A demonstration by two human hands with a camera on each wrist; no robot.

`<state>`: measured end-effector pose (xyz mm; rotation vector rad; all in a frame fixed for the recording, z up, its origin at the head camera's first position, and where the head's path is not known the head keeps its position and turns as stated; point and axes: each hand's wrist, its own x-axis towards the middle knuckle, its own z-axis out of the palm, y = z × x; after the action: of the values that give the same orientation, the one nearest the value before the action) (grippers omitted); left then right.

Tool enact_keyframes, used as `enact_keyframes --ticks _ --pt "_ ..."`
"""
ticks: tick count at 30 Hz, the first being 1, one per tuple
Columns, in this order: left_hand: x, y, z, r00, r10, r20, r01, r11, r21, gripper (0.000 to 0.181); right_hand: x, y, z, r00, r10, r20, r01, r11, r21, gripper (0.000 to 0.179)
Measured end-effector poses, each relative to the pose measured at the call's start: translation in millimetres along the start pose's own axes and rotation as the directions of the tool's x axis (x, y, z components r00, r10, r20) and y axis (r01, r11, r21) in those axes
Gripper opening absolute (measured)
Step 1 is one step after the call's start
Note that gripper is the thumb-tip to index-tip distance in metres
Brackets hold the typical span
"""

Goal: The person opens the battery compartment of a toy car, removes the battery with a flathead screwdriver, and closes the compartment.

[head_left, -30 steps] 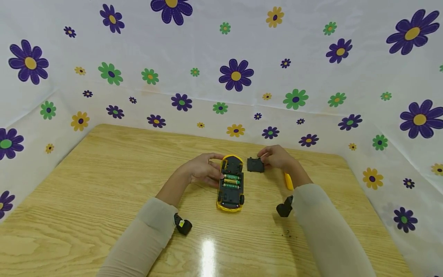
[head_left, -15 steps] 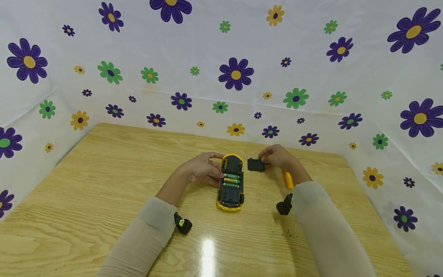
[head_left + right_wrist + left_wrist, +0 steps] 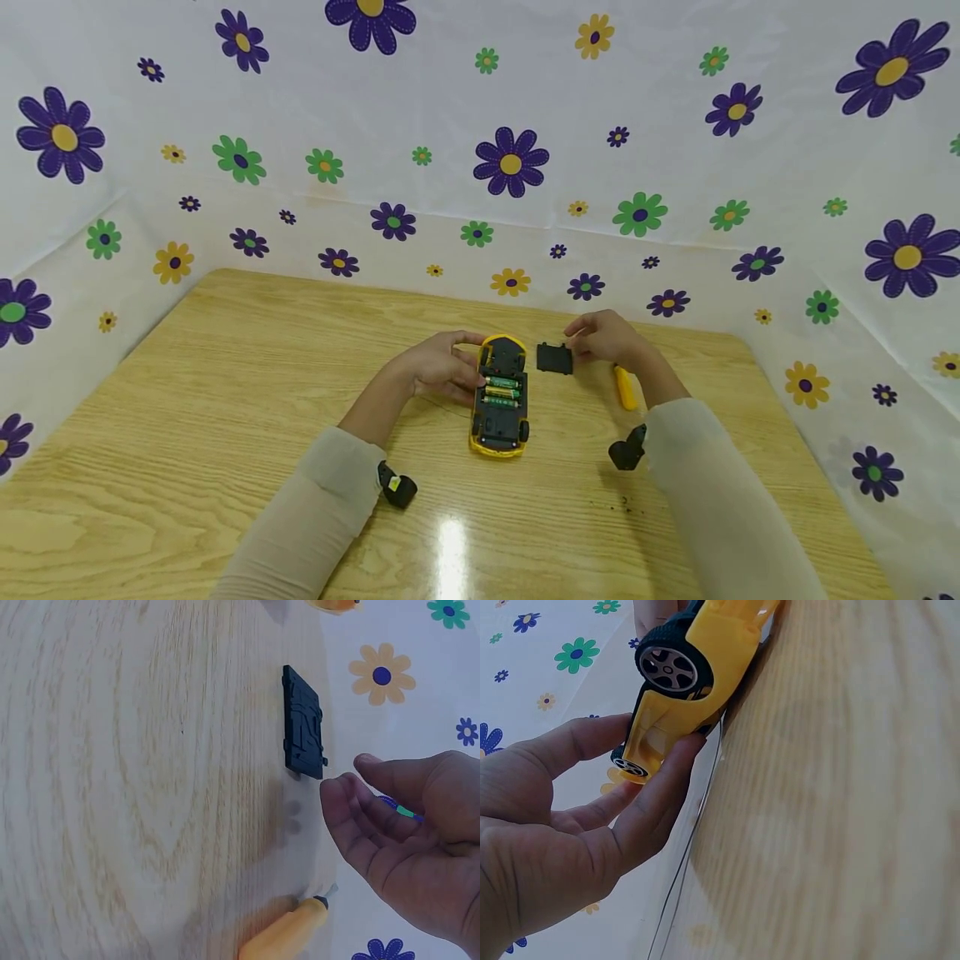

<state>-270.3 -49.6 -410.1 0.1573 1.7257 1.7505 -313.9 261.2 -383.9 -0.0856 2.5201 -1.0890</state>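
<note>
A yellow toy car (image 3: 498,429) lies upside down on the table, its black underside facing up. Several green-and-gold batteries (image 3: 502,392) sit in its uncovered compartment. My left hand (image 3: 442,367) holds the car from its left side; in the left wrist view the thumb and fingers grip the yellow body (image 3: 724,645). To the right of the car lies the black battery cover (image 3: 554,358), its ribbed face visible in the right wrist view. Just beside that cover, my right hand (image 3: 420,840) hovers with loosely bent fingers, holding nothing; a small gap separates the fingertips from it.
A yellow-handled screwdriver (image 3: 626,389) lies near the right forearm, its metal tip (image 3: 332,889) visible in the right wrist view. Small dark bits (image 3: 625,505) lie nearer the front. Flower-printed white sheeting (image 3: 420,100) stands behind the wooden table (image 3: 262,358).
My right hand has let go of the battery cover and drawn slightly to the right, leaving it on the table. More of the screwdriver shows. My left hand and the car have stayed put.
</note>
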Motion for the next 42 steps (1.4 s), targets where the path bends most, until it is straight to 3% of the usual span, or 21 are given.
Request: enact_keyframes --ticks 12,27,42 --pt "-0.2 -0.6 0.2 1.000 0.010 -0.003 -0.010 1.000 -0.002 0.080 -26.1 9 -21 0.999 -0.049 0.010 0.049 0.999 0.008 0.040" --pt "-0.3 -1.6 -1.2 1.000 0.023 0.008 -0.024 1.000 0.006 0.080 -53.6 29 -38 1.000 0.007 -0.005 -0.007 1.000 -0.028 0.039" --pt "-0.8 -0.5 -0.2 1.000 0.011 -0.001 -0.011 1.000 -0.007 0.078 -61.2 53 -29 0.994 0.102 0.025 -0.102 0.995 0.005 0.043"
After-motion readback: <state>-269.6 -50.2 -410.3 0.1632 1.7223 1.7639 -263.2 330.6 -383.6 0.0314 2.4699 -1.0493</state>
